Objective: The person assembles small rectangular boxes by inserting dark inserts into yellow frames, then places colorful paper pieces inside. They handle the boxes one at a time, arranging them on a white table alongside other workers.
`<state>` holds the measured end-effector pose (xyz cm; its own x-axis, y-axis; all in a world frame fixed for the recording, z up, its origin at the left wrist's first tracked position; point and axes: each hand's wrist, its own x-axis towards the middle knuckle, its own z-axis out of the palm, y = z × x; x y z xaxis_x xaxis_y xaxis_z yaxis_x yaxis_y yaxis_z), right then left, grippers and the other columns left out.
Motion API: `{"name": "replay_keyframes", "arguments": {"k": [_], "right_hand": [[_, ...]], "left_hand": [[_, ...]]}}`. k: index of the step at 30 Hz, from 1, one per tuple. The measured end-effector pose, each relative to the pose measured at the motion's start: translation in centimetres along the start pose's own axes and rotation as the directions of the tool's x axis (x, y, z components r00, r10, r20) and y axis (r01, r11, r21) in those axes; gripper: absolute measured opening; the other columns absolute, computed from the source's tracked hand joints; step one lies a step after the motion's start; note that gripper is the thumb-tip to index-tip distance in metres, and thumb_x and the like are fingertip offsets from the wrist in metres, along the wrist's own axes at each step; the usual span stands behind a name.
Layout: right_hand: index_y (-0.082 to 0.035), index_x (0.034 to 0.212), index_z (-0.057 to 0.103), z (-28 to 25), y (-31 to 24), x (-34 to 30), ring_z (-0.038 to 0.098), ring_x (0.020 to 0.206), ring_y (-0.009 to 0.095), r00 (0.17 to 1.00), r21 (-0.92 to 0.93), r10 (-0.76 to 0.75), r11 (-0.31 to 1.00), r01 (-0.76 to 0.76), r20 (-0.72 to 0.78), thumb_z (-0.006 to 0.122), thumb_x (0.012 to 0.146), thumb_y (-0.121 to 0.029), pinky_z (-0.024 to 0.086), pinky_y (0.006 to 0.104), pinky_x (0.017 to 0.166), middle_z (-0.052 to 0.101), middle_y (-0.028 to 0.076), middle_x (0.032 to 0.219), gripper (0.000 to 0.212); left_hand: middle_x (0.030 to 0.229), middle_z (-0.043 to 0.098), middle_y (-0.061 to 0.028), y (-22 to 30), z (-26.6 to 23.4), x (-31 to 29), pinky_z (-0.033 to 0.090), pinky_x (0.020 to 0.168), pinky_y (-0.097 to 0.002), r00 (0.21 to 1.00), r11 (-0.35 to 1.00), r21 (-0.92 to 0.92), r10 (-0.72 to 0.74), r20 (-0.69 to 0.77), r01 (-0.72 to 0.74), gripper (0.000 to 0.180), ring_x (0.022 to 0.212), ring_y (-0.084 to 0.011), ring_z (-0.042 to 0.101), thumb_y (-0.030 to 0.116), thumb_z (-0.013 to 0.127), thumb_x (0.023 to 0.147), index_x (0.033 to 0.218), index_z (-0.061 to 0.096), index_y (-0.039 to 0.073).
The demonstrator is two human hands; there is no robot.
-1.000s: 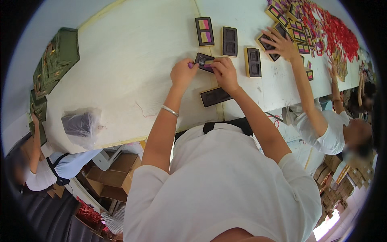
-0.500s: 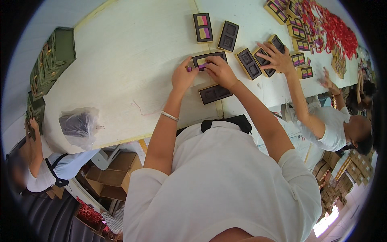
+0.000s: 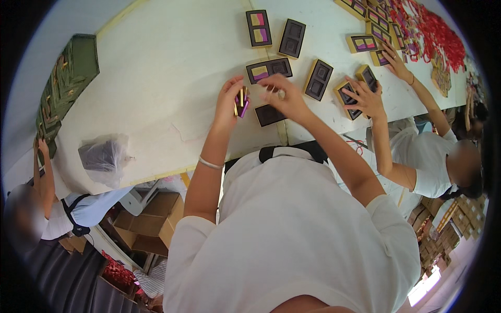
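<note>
Fingers of our left hand [image 3: 228,101] are closed around a few small gold-and-purple pieces [image 3: 242,104], while those of our right hand [image 3: 287,98] are loosely bent; blur keeps us from telling whether they pinch anything. We stand at the near edge of a white bench [image 3: 172,78], with green boxes [image 3: 65,86] stacked along its left edge and a plastic-wrapped bundle [image 3: 102,159] by its near left corner. Red cords [image 3: 430,34] lie heaped toward the far right edge, beside a cluster of gold-sided boxes [image 3: 377,26]. Below the near edge we see an open carton [image 3: 148,211].

Half a second ago both our hands were on the middle box [image 3: 280,68]; now we have drawn them back toward us, and its left compartment shows a gold-and-purple insert [image 3: 259,74]. The person on our right has brought one hand [image 3: 396,65] to the cluster — the other hand [image 3: 368,98] rests on a dark-lined box [image 3: 355,113].

Our forearms reach up from the near edge, the left one wearing a silver bangle [image 3: 210,163]. Our left hand stands upright, just nearer than the middle box's left corner — our right slants leftward, partly covering another box [image 3: 267,116].
</note>
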<state>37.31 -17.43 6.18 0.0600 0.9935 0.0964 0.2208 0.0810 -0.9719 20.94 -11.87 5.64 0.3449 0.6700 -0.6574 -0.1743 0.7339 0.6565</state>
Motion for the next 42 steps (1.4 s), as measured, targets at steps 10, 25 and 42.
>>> {"name": "replay_keyframes", "arguments": {"k": [10,25,42], "right_hand": [[0.004,0.091,0.060,1.5,-1.7,-5.4,0.055,0.073,0.012,0.896,0.370,0.437,0.822,-0.432,0.074,0.059,0.082,-0.011,0.046,0.0245,0.068,0.051,0.006,0.092,0.018],[-0.006,0.106,0.058,-1.7,-3.4,-7.3,0.055,0.095,0.030,0.939,-0.260,-0.256,0.914,0.312,0.230,0.066,0.072,-0.004,0.048,0.0354,0.078,0.053,0.014,0.107,0.035],[-0.001,0.090,0.057,-1.8,-0.2,-7.2,0.055,0.077,0.025,0.936,-0.567,-0.207,0.751,0.339,0.285,0.059,0.070,-0.004,0.048,0.0340,0.064,0.051,0.010,0.087,0.021]], "left_hand": [[0.069,0.055,-0.0049,-3.9,2.5,-5.8,0.042,0.043,-0.0226,0.961,0.938,0.214,0.277,0.015,-0.274,0.023,0.052,-0.0080,0.050,0.014,0.053,0.087,0.107,0.046,0.007],[0.068,0.056,-0.0017,-2.9,-0.4,-6.9,0.042,0.048,-0.0208,0.977,0.955,0.294,-0.095,0.189,0.036,0.024,0.055,-0.0086,0.053,0.027,0.060,0.084,0.088,0.060,0.004],[0.066,0.053,-0.0009,-3.5,-1.4,-4.0,0.041,0.046,-0.0219,0.995,0.911,0.404,-0.099,0.017,0.084,0.034,0.052,-0.0074,0.049,0.026,0.065,0.080,0.107,0.057,0.006]]}}
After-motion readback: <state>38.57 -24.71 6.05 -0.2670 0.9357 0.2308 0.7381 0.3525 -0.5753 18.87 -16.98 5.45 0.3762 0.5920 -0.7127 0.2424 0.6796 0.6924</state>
